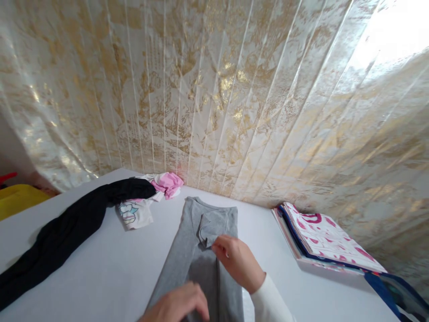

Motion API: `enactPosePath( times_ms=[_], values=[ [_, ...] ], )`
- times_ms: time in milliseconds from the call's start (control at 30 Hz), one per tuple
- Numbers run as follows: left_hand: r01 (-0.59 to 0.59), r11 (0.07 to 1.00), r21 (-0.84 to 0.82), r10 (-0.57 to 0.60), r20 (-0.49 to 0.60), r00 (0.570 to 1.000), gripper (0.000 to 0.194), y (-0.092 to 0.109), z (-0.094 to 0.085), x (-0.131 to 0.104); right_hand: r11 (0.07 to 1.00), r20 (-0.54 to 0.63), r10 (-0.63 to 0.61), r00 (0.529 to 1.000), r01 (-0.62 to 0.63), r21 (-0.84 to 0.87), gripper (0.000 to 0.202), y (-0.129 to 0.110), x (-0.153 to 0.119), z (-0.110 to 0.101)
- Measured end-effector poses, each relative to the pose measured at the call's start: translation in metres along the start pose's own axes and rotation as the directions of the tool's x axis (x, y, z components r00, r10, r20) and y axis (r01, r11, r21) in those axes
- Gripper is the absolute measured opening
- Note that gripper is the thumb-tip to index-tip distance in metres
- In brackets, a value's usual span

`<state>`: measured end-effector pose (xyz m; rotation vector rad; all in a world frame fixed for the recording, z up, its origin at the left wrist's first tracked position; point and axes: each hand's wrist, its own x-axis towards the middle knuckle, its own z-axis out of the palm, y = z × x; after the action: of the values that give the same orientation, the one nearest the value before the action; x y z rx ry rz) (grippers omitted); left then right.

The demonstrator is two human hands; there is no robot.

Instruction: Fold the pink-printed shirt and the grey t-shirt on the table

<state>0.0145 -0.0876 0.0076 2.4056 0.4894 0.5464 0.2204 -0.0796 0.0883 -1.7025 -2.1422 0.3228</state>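
Observation:
A grey T-shirt [174,255] lies lengthwise on the white table in front of me, its neckline at the far end and one side folded inward. Its short sleeve [208,226] rests on top of the body. My right hand [238,260] has its fingers pinched together at the near edge of this sleeve. Low in the view, my left hand [179,304] hovers over or touches the near part of the shirt, thumb apart from the fingers; it is slightly blurred and cut off by the frame edge.
Black clothing [80,214] stretches across the left of the white table [117,268]. Beside it lie a crumpled pink cloth [169,183] and a white printed garment [136,214]. On the right sits a stack of folded clothes [330,237]. A gold-patterned curtain [214,98] hangs behind.

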Motion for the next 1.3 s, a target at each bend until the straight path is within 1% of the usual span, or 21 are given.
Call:
enactPosePath(
  times_ms=[33, 67, 100, 133, 167, 200, 267, 333, 400, 467, 533, 633, 700, 767, 867, 967, 1100, 1200, 1300],
  values=[
    [0.125, 0.992, -0.003, -0.125, -0.087, 0.988, 0.014, -0.001, -0.017, 0.01, 1.0, -0.036, 0.006, 0.999, -0.006, 0.02, 0.021, 0.008, 0.015, 0.003],
    [0.273, 0.962, 0.025, -0.264, -0.178, 0.948, 0.015, -0.004, -0.033, 0.022, 0.999, -0.076, 0.022, 0.997, -0.019, 0.035, 0.02, 0.017, 0.03, 0.008],
    [0.394, 0.914, 0.098, -0.362, -0.245, 0.899, 0.016, -0.009, -0.048, 0.038, 0.998, -0.112, 0.041, 0.993, -0.036, 0.044, 0.021, 0.027, 0.044, 0.013],
    [0.49, 0.852, 0.184, -0.435, -0.272, 0.858, 0.021, -0.016, -0.059, 0.054, 0.997, -0.153, 0.062, 0.986, -0.055, 0.05, 0.023, 0.038, 0.056, 0.019],
    [0.535, 0.817, 0.216, -0.465, -0.303, 0.832, 0.028, -0.024, -0.068, 0.072, 0.996, -0.197, 0.083, 0.977, -0.074, 0.053, 0.027, 0.048, 0.065, 0.025],
    [0.567, 0.789, 0.235, -0.49, -0.316, 0.813, 0.036, -0.033, -0.072, 0.088, 0.994, -0.242, 0.1, 0.965, -0.089, 0.056, 0.03, 0.057, 0.073, 0.031],
    [0.6, 0.752, 0.272, -0.517, -0.322, 0.793, 0.046, -0.048, -0.071, 0.115, 0.991, -0.336, 0.131, 0.933, -0.115, 0.067, 0.037, 0.074, 0.081, 0.044],
    [0.613, 0.732, 0.299, -0.528, -0.32, 0.787, 0.042, -0.058, -0.064, 0.131, 0.988, -0.403, 0.153, 0.902, -0.13, 0.083, 0.041, 0.089, 0.082, 0.057],
    [0.625, 0.716, 0.311, -0.535, -0.332, 0.777, 0.033, -0.062, -0.06, 0.136, 0.985, -0.432, 0.17, 0.886, -0.14, 0.1, 0.043, 0.101, 0.08, 0.069],
    [0.646, 0.696, 0.313, -0.546, -0.353, 0.759, 0.032, -0.062, -0.06, 0.133, 0.984, -0.425, 0.175, 0.888, -0.14, 0.111, 0.043, 0.109, 0.076, 0.079],
    [0.674, 0.666, 0.319, -0.566, -0.371, 0.736, 0.034, -0.062, -0.065, 0.129, 0.985, -0.394, 0.166, 0.904, -0.132, 0.113, 0.044, 0.112, 0.074, 0.086],
    [0.701, 0.622, 0.348, -0.607, -0.352, 0.713, 0.031, -0.067, -0.07, 0.124, 0.988, -0.278, 0.152, 0.949, -0.137, 0.071, 0.046, 0.108, 0.072, 0.089],
    [0.703, 0.608, 0.369, -0.627, -0.319, 0.711, 0.027, -0.071, -0.071, 0.122, 0.986, -0.197, 0.163, 0.967, -0.152, 0.066, 0.048, 0.105, 0.073, 0.086],
    [0.697, 0.61, 0.376, -0.634, -0.296, 0.715, 0.027, -0.073, -0.071, 0.121, 0.982, -0.163, 0.175, 0.971, -0.16, 0.103, 0.049, 0.107, 0.074, 0.081],
    [0.694, 0.627, 0.354, -0.629, -0.295, 0.719, 0.03, -0.074, -0.073, 0.12, 0.976, -0.168, 0.18, 0.969, -0.155, 0.151, 0.049, 0.12, 0.076, 0.069],
    [0.69, 0.657, 0.304, -0.62, -0.303, 0.724, 0.031, -0.075, -0.075, 0.12, 0.978, -0.184, 0.169, 0.968, -0.142, 0.151, 0.049, 0.131, 0.077, 0.06],
    [0.673, 0.71, 0.208, -0.609, -0.297, 0.735, 0.034, -0.08, -0.077, 0.123, 0.991, -0.19, 0.106, 0.976, -0.087, 0.104, 0.05, 0.13, 0.081, 0.062],
    [0.639, 0.754, 0.153, -0.583, -0.292, 0.758, 0.042, -0.086, -0.076, 0.125, 0.997, -0.201, 0.078, 0.977, -0.073, 0.033, 0.056, 0.13, 0.09, 0.065],
    [0.577, 0.809, 0.114, -0.534, -0.266, 0.802, 0.045, -0.09, -0.075, 0.124, 0.989, -0.233, 0.122, 0.965, -0.138, -0.056, 0.057, 0.138, 0.103, 0.058]
  ],
)
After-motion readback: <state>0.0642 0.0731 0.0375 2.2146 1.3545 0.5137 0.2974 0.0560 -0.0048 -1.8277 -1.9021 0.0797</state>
